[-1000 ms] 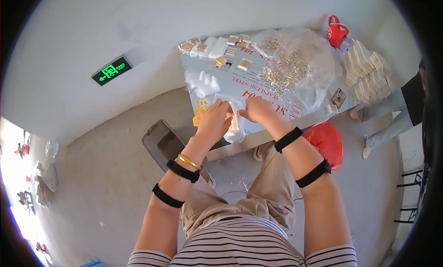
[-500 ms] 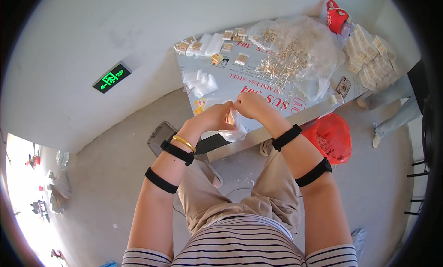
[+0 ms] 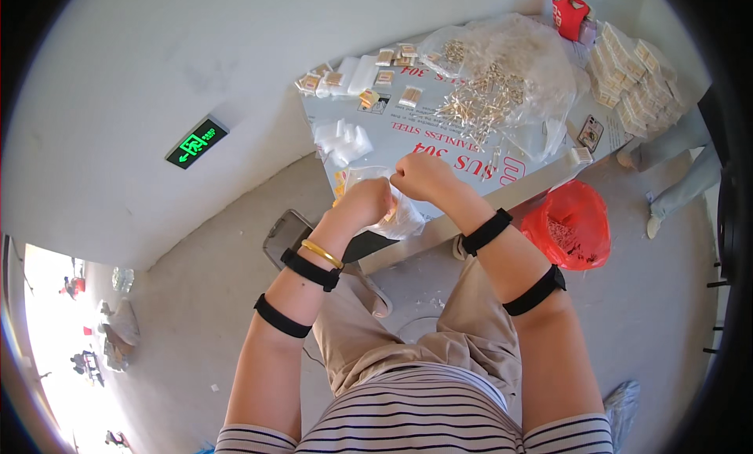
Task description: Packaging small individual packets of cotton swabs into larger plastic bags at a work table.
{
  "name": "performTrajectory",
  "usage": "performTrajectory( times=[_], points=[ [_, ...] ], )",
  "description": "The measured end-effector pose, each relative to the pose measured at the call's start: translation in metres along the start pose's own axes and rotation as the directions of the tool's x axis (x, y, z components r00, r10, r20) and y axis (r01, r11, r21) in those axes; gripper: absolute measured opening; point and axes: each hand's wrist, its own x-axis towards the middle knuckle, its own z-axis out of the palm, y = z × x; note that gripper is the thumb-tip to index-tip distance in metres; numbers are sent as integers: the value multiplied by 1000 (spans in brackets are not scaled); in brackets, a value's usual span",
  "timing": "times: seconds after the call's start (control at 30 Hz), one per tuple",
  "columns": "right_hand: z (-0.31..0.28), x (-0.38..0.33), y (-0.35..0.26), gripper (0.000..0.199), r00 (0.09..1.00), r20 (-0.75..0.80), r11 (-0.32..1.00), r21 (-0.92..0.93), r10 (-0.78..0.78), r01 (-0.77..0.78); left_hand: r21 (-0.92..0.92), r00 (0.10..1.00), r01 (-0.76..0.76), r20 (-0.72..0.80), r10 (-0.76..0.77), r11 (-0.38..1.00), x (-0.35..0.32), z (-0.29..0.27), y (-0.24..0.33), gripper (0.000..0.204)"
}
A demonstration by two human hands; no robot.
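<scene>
At the table's near edge my two hands meet, both closed. My left hand (image 3: 367,203), with a gold bangle at the wrist, has its fingers curled on a clear plastic bag (image 3: 406,221) that hangs below the knuckles. Something pale orange shows beside its fingertips, too small to name. My right hand (image 3: 426,176) is in a fist with its fingertips against the left hand; whatever it pinches is hidden. Yellow printed cards (image 3: 339,183) lie partly covered behind my left hand. Just beyond is a stack of small clear plastic bags (image 3: 343,143).
Loose cotton swabs (image 3: 482,101) spill from a big clear bag (image 3: 541,58) on the metal-sheet table (image 3: 392,128). Packed swab bundles (image 3: 635,81) are piled at the right, near a phone (image 3: 591,132). A red-lined bin (image 3: 576,219) stands below; another person's legs (image 3: 682,183) are beyond.
My left hand has turned and closed further, with its back now upward. The right hand has shifted slightly left and up. The bag hangs fuller below them, and the whole view has shifted a little.
</scene>
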Motion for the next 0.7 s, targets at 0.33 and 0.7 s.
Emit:
performTrajectory(
  times=[0.33,0.7],
  points=[
    [17,3,-5,28,993,20,982,154,-117,113,-37,961,-270,-65,267,962,31,52,-43,33],
    [40,142,154,33,950,131,779,546,284,-308,-265,949,-282,-218,228,922,-65,-50,9,11]
  ],
)
